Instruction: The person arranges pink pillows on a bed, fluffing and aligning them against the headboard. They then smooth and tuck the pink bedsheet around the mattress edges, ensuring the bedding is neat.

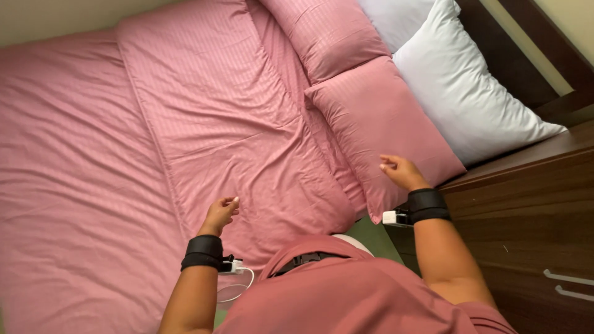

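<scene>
The left hand (219,214) hovers above the pink striped cotton bed sheet (80,185), near the bed's close edge. Its fingers (230,201) are loosely curled, thumb and forefinger tips close together; they hold nothing. A black fabric wrist strap (203,252) with a small white module and a thin white cable (238,287) encircles the left forearm.

The right hand (402,172) is raised over the lower corner of the near pink striped pillow (377,124). Its fingers (388,164) are half curled and grip nothing; whether the fingertips touch the pillow fabric cannot be determined. A second black wrist strap (427,205) with a white module sits on the right wrist.

The folded pink striped top cover (229,117) lies flat across the middle of the bed, between the two hands and extending away from them. A second pink striped pillow (328,34) lies beyond the near one, touching it. A white pillow (470,93) lies just beside the near pink pillow, against the dark wooden headboard (520,55). A dark brown wooden bedside cabinet (532,204) with metal drawer handles (569,284) stands to the right of the bed.
</scene>
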